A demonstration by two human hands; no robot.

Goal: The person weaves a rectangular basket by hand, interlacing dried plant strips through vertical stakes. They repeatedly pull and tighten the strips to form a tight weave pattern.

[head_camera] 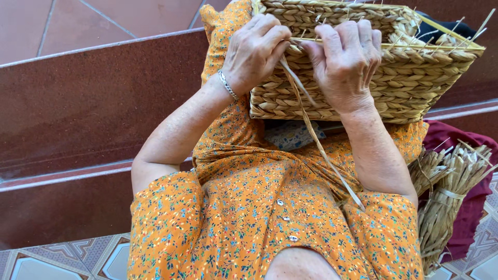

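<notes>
A woven straw basket (410,78) rests on my lap, its rim turned toward me. My left hand (257,49) grips the near rim with fingers curled shut, a silver bracelet on the wrist. My right hand (345,59) pinches the rim beside it, fingers closed on the weave. A long pale straw strand (316,140) runs from between the two hands down across my orange flowered dress. Which hand pinches the strand's end is hidden by the fingers.
A tied bundle of dried straw (446,192) lies at my right on a dark red cloth (474,207). Red-brown stone steps (88,103) run along my left and ahead. Patterned tiles (62,259) lie below.
</notes>
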